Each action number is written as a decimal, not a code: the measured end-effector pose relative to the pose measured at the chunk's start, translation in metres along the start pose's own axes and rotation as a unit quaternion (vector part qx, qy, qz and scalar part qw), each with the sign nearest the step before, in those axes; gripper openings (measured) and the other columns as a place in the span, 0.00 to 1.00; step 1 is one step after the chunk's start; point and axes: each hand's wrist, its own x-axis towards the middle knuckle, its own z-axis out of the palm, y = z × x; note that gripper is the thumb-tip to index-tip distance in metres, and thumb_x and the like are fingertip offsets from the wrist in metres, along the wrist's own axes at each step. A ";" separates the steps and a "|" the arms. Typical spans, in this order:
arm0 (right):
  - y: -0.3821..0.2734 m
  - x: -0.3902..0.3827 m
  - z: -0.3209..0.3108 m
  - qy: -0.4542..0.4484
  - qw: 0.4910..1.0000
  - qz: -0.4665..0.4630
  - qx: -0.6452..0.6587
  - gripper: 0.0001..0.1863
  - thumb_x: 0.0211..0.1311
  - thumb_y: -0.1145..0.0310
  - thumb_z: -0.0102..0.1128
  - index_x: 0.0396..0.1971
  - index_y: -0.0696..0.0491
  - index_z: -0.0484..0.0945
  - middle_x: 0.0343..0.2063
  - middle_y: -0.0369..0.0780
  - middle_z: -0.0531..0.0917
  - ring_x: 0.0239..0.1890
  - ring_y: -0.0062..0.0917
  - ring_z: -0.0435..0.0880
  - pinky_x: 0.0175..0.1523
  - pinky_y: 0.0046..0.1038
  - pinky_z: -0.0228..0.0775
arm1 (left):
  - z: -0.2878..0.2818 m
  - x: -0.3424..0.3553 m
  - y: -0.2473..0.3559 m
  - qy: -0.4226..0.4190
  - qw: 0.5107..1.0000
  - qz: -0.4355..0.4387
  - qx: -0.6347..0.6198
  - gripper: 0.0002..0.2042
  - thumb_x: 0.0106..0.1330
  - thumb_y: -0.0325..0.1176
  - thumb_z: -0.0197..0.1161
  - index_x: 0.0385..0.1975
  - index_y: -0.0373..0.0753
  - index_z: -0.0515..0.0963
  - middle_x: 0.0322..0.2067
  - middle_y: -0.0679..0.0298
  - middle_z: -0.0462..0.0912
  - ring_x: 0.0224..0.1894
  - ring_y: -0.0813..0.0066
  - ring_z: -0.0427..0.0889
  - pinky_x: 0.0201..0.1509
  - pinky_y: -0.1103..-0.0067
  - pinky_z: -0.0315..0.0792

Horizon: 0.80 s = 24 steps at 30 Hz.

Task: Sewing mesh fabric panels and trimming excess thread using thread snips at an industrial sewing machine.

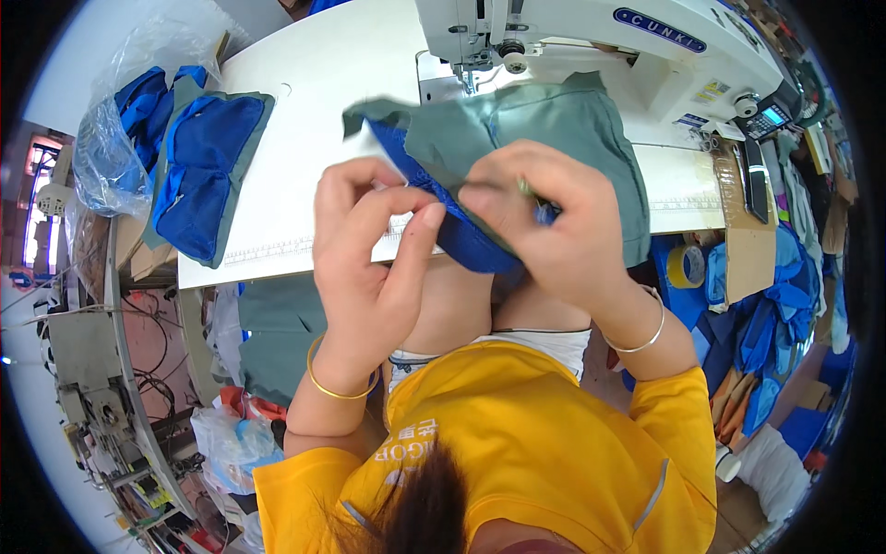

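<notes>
A grey-green fabric piece (577, 138) with a blue panel (475, 242) along its near side is held up at the table's front edge. My left hand (369, 249) is closed, thumb and forefinger pinching the blue edge. Close to that edge, my right hand (554, 217) is curled shut and somewhat blurred by motion. Small green and blue bits show among its fingers, but I cannot make out what it holds. Behind the fabric stands a white sewing machine (591, 37), its needle area (469, 78) just beyond the cloth.
On the table's left lies a stitched blue and grey-green piece (208, 166), beside a clear plastic bag (115, 152) with blue pieces. A printed ruler (272, 249) runs along the white table's front edge. At right are cardboard (748, 254), yellow tape (686, 267) and blue fabric heaps (775, 314).
</notes>
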 end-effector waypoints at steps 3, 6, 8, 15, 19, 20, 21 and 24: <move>0.004 -0.013 -0.005 -0.010 0.958 -0.219 -0.185 0.12 0.43 0.74 0.68 0.32 0.56 0.82 0.29 0.36 0.80 0.22 0.26 0.76 0.23 0.25 0.62 | -0.022 -0.030 0.004 -0.061 0.956 -0.238 -0.161 0.11 0.74 0.33 0.55 0.37 0.30 0.79 0.27 0.64 0.76 0.27 0.80 0.74 0.28 0.85 0.67; 0.004 -0.029 0.003 -0.058 0.837 -0.408 -0.360 0.06 0.49 0.68 0.65 0.27 0.53 0.81 0.30 0.33 0.80 0.20 0.16 0.69 0.21 0.21 0.54 | -0.027 -0.049 -0.001 -0.086 0.892 -0.312 -0.314 0.13 0.76 0.35 0.53 0.42 0.29 0.79 0.30 0.64 0.79 0.25 0.82 0.75 0.29 0.85 0.69; 0.009 -0.038 0.010 -0.056 0.829 -0.422 -0.363 0.05 0.50 0.68 0.65 0.26 0.53 0.80 0.30 0.33 0.80 0.20 0.16 0.69 0.22 0.21 0.53 | -0.024 -0.052 0.005 -0.082 0.870 -0.365 -0.322 0.11 0.74 0.32 0.55 0.44 0.29 0.78 0.32 0.63 0.81 0.26 0.83 0.76 0.30 0.85 0.72; 0.014 -0.050 0.016 -0.079 0.831 -0.417 -0.359 0.06 0.53 0.68 0.65 0.23 0.53 0.79 0.30 0.33 0.81 0.20 0.16 0.69 0.22 0.20 0.53 | -0.021 -0.062 -0.003 -0.052 0.893 -0.369 -0.253 0.09 0.73 0.28 0.56 0.40 0.28 0.80 0.33 0.63 0.83 0.30 0.81 0.79 0.34 0.82 0.76; 0.019 -0.053 0.019 -0.065 0.862 -0.388 -0.319 0.12 0.43 0.70 0.70 0.32 0.52 0.84 0.30 0.31 0.80 0.17 0.14 0.65 0.21 0.20 0.48 | -0.011 -0.063 0.001 -0.011 0.906 -0.327 -0.269 0.10 0.74 0.27 0.54 0.43 0.26 0.79 0.36 0.60 0.84 0.32 0.79 0.81 0.37 0.81 0.78; 0.017 -0.052 0.019 -0.053 0.872 -0.374 -0.310 0.14 0.43 0.70 0.70 0.34 0.52 0.85 0.31 0.32 0.81 0.17 0.14 0.65 0.20 0.20 0.48 | -0.009 -0.061 0.005 0.027 0.873 -0.330 -0.357 0.10 0.74 0.27 0.54 0.45 0.26 0.78 0.38 0.58 0.84 0.35 0.78 0.81 0.39 0.80 0.78; 0.015 -0.051 0.019 -0.041 0.882 -0.361 -0.300 0.16 0.43 0.70 0.70 0.36 0.53 0.85 0.32 0.32 0.81 0.17 0.15 0.65 0.20 0.20 0.49 | -0.007 -0.060 0.007 0.065 0.832 -0.329 -0.442 0.10 0.74 0.26 0.54 0.47 0.26 0.77 0.39 0.57 0.84 0.37 0.77 0.82 0.40 0.79 0.79; 0.013 -0.050 0.016 -0.039 0.892 -0.344 -0.291 0.18 0.43 0.68 0.70 0.40 0.52 0.86 0.32 0.31 0.80 0.17 0.15 0.66 0.20 0.20 0.52 | -0.003 -0.059 0.008 0.085 0.806 -0.328 -0.485 0.11 0.73 0.24 0.55 0.50 0.26 0.76 0.42 0.55 0.84 0.40 0.76 0.82 0.42 0.78 0.78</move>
